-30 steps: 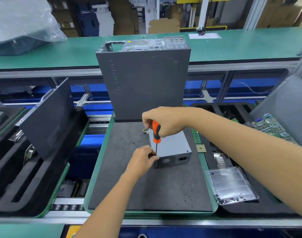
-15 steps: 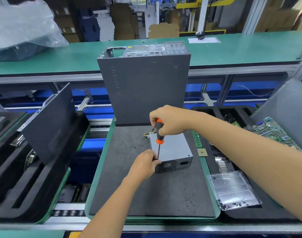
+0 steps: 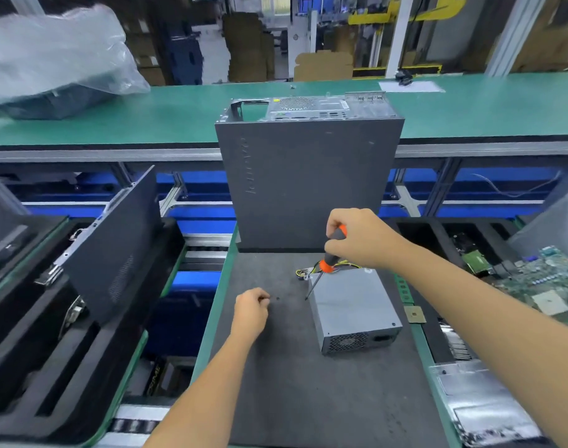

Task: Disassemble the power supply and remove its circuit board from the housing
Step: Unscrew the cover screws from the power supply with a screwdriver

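One hand (image 3: 362, 237) hides screwdriver (image 3: 332, 253) handle top

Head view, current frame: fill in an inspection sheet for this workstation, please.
Surface: dark mat, scattered specks.
Job's things: power supply lies closed on the mat; screwdriver tip near its left edge.
Clutter: computer case upright behind; clear tray and circuit board at right.
Grippers: right hand grips the screwdriver; left hand apart from the supply, fingers curled, contents unclear.
Cables: yellow-black wires at the supply's far end.
Surroundings: green conveyor bench, plastic bag.
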Action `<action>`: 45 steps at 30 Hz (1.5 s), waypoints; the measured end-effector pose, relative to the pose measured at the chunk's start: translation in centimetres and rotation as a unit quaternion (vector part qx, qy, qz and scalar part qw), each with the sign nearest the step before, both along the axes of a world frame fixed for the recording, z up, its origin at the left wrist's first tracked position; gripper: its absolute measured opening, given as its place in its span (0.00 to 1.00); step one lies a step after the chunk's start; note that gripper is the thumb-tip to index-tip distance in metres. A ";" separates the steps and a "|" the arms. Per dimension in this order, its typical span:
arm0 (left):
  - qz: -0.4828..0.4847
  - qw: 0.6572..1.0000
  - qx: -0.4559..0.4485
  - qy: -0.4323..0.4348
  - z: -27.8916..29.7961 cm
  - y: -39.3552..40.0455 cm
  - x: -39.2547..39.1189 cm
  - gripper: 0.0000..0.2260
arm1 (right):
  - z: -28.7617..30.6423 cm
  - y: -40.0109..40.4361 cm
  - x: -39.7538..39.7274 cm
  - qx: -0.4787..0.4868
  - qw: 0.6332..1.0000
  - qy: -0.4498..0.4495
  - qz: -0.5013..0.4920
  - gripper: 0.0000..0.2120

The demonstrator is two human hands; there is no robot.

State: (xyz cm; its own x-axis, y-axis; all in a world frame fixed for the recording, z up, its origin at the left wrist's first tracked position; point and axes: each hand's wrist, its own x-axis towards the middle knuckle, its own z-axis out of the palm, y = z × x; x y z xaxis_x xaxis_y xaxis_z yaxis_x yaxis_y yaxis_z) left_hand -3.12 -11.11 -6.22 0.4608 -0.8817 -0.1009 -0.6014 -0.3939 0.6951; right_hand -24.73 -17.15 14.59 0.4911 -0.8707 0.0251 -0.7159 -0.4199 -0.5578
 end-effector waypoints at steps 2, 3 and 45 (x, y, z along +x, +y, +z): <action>-0.019 0.999 0.007 -0.025 -0.9 -0.9 0.6 0.05 | -0.4 -0.4 1.3 0.002 1.000 0.011 0.002 0.05; -0.034 0.999 0.012 -0.040 -1.4 -1.4 0.8 0.04 | -0.6 -0.6 2.0 0.005 1.000 0.016 0.002 0.05; -0.365 0.928 -0.071 -0.017 3.4 -1.8 -19.2 0.09 | 1.3 1.7 -9.8 -0.028 0.986 0.162 -0.006 0.08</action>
State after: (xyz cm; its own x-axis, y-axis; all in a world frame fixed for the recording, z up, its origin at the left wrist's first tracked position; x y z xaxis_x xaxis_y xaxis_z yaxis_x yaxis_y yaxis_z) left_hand -22.32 -12.96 -2.83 -0.2635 -0.9636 0.0441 -0.6940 0.2211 0.6851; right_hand -34.50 -15.50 15.89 0.4715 -0.8779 -0.0834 -0.8576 -0.4344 -0.2754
